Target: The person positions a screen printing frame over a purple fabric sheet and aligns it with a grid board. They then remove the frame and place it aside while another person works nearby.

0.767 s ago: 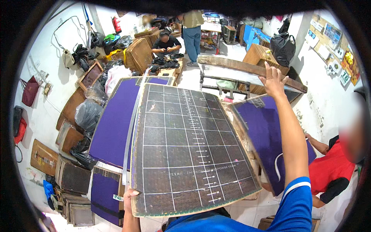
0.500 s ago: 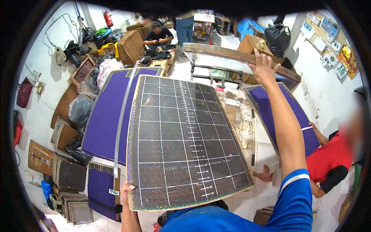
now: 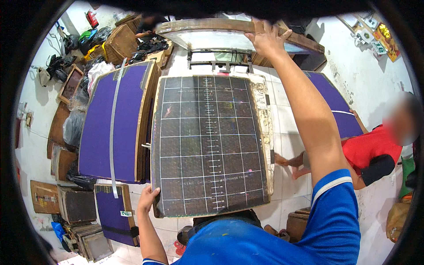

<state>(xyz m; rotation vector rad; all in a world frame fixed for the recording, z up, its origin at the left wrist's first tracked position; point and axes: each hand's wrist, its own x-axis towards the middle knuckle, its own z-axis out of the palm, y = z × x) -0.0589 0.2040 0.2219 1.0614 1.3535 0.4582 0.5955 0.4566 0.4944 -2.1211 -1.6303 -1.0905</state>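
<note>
A black board with white grid lines and a ruler scale (image 3: 190,145) lies on a worn, paint-stained platform (image 3: 268,132) in front of me. My left hand (image 3: 148,199) grips its near left corner, with the thumb on top and the other fingers hidden below. Beyond the board, a wooden-framed screen (image 3: 207,27) stands raised and tilted. My right hand (image 3: 268,39) reaches far forward and holds the screen's wooden rim, fingers spread across it.
Purple boards with a grey strap (image 3: 97,119) are stacked on the left, close beside the black board. Another purple board (image 3: 349,126) is at the right, next to a person in red (image 3: 369,150). Framed panels (image 3: 90,240) lean at the lower left. A person in black (image 3: 145,26) sits far back.
The black board has come down from a tilt and now sits flat and straighter on the platform. My left hand moved with its corner. The view has shifted; my right hand stays on the screen frame.
</note>
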